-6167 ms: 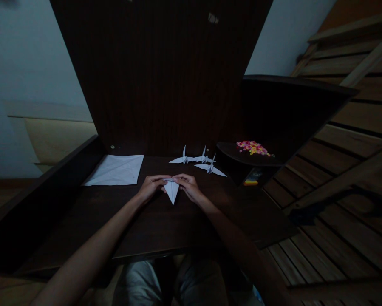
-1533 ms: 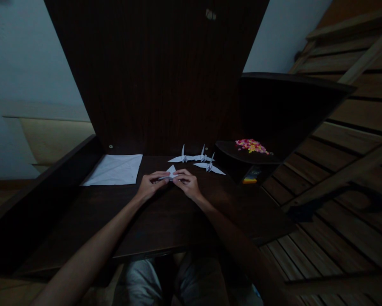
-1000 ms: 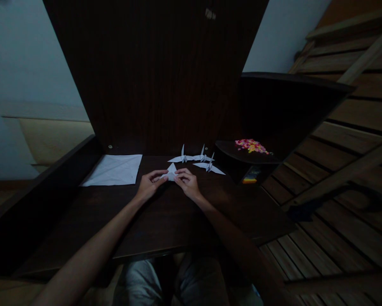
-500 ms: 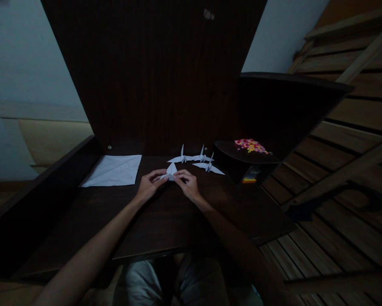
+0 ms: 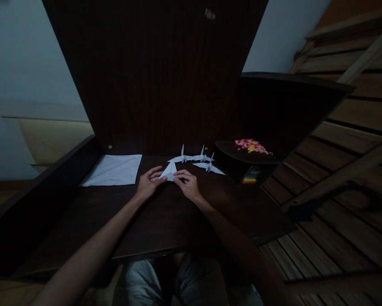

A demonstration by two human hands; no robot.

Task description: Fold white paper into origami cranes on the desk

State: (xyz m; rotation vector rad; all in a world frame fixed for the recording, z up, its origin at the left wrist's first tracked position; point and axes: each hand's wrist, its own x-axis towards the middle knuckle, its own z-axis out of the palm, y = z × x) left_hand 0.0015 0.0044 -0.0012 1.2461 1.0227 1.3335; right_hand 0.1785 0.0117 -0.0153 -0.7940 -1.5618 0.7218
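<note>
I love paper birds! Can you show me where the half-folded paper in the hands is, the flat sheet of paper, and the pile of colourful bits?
half-folded paper (image 5: 169, 171): head view, on its white upper flap.
flat sheet (image 5: 114, 170): head view, its middle.
colourful bits (image 5: 251, 145): head view, middle of the pile.

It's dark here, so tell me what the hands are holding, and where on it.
Both hands grip a half-folded white paper on the desk: the left hand at its left corner, the right hand at its near right edge.
</note>
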